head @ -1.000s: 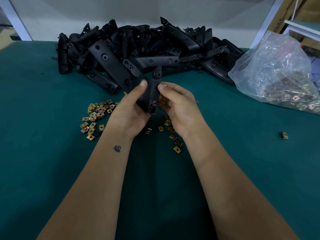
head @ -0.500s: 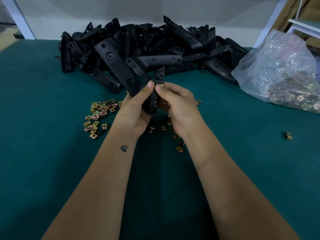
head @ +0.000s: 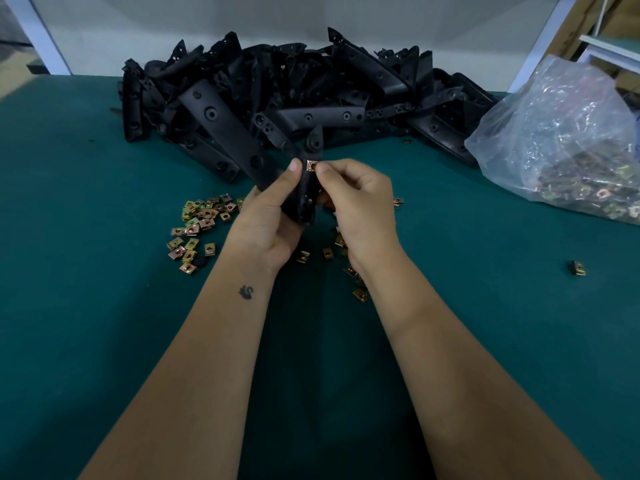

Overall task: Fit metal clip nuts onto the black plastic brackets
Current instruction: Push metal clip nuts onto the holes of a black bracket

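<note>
My right hand (head: 360, 206) pinches a clip nut (head: 311, 165) between thumb and forefinger, holding it against the bracket (head: 306, 188) partway along its length. My left hand (head: 270, 220) grips the bracket's lower part, fingers curled behind it, the thumb lying up its near face with the tip just left of the nut. The bracket is held above the table (head: 86, 306), its long axis near upright, leaning slightly right; the rounded end with a hole points up and away from me, the lower end sits between my palms. The nut's flat face with its hole is turned toward me. Both forearms reach in from the near edge and converge at the bracket, wrists close together, backs of the hands toward the camera.

Loose nuts (head: 201, 223) lie scattered on the table left of and under my hands, with one stray nut (head: 576, 267) well apart at the right. Beyond my hands is a bracket pile (head: 294, 91). A bag (head: 568, 140) of nuts lies at the far right.
</note>
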`<state>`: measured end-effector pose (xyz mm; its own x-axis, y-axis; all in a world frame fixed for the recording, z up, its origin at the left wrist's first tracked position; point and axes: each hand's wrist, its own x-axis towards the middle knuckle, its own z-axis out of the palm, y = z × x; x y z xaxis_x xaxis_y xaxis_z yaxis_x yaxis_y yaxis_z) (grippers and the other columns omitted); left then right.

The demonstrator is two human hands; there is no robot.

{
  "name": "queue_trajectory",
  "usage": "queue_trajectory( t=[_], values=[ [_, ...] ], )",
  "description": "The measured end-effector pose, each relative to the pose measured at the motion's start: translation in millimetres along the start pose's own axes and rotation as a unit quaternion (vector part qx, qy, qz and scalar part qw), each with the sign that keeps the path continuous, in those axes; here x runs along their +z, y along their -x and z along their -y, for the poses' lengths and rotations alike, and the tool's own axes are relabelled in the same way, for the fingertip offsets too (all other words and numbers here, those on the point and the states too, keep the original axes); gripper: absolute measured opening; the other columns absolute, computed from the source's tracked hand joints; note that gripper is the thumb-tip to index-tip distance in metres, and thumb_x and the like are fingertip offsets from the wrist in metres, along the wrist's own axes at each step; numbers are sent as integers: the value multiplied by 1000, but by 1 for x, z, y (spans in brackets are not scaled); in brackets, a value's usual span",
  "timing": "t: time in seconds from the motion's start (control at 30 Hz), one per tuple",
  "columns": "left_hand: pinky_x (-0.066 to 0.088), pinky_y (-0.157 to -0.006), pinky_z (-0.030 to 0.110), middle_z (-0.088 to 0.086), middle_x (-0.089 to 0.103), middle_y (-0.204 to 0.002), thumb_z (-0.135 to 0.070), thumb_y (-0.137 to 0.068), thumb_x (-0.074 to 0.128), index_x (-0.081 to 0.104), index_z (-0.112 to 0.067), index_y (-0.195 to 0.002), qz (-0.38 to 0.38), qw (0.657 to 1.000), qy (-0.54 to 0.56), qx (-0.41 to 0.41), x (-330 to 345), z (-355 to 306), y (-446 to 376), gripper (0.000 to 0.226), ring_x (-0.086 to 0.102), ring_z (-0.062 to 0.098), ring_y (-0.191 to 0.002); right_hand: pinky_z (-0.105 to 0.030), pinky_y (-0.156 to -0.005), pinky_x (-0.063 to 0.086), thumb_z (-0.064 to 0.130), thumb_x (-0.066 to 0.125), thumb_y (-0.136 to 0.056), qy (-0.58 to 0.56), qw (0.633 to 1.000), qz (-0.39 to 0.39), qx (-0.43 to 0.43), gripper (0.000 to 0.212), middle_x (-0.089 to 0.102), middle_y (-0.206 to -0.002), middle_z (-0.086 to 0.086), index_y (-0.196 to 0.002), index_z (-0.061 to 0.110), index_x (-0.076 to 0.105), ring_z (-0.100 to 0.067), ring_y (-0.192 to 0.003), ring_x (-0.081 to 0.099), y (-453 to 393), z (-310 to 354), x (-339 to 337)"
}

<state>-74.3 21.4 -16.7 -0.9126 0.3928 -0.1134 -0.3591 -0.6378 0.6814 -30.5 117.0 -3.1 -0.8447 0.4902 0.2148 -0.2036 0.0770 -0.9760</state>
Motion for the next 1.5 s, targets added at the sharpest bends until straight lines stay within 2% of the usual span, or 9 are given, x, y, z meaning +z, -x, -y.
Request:
queue_trajectory(
  t=[0.1,0.23,0.33,0.43,0.53,0.73,1.13,1.4,1.5],
  values=[
    [57,-70,25,6,75,-91,-21,-81,70,70,-7,-98,-14,1000,14,5,-1,-3,0,22,72,15,-81,-14,-63,49,14,59,-95,-18,1000,4,9,17,70,-73,9,-88,18,74,-2,-68,62,-1,4,-4],
    [53,-70,24,4,73,-75,-21,-91,66,66,-8,-93,-74,983,166,7,-6,-9,-4,13,62,14,-76,-20,-66,47,21,51,-98,-4,999,-31,37,23,70,-79,2,-92,21,73,-8,-68,60,-10,6,-26],
    [52,-67,25,6,69,-71,-20,-91,69,66,-6,-89,-77,961,264,15,-12,-14,-4,15,56,15,-73,-26,-66,45,22,55,-94,110,989,-73,65,21,67,-74,-1,-85,14,73,-10,-67,55,-18,1,-42],
    [52,-63,26,6,69,-69,-20,-90,70,65,-5,-88,-76,956,285,16,-13,-15,-5,16,57,15,-69,-31,-61,43,25,59,-90,320,946,-45,25,25,67,-76,-13,-78,5,69,-19,-64,52,-20,-7,-48],
    [53,-63,26,6,70,-70,-20,-88,71,65,-6,-88,-81,958,276,12,-12,-15,-5,15,58,15,-68,-33,-61,48,38,63,-88,474,880,26,-1,22,68,-77,1,-80,18,71,-20,-75,59,-16,-9,-42],
    [53,-63,26,5,71,-74,-18,-88,71,67,-7,-89,-79,960,267,6,-11,-12,-6,12,59,15,-73,-29,-65,36,35,63,-90,595,797,59,-82,17,64,-97,1,-97,23,72,-23,-91,58,-13,-12,-32],
    [51,-73,25,6,72,-78,-17,-89,69,68,-7,-85,-74,965,250,-2,-9,-9,-5,11,63,15,-73,-26,-57,37,24,59,-90,534,845,26,-17,16,62,-89,7,-99,30,71,-18,-81,55,-15,-18,-35],
    [50,-75,24,6,71,-76,-16,-87,70,67,-8,-85,-69,969,238,-9,-6,-5,-3,9,61,15,-75,-37,-88,48,40,60,-93,535,843,25,-52,23,62,-107,-3,-111,30,72,-26,-100,58,-16,-25,-29],
    [50,-74,24,6,70,-75,-16,-88,70,66,-8,-87,-71,971,227,-13,-6,-3,-3,9,61,14,-75,-34,-81,47,31,60,-94,524,849,11,-68,18,56,-98,1,-105,29,73,-23,-97,57,-16,-25,-27]
  ],
)
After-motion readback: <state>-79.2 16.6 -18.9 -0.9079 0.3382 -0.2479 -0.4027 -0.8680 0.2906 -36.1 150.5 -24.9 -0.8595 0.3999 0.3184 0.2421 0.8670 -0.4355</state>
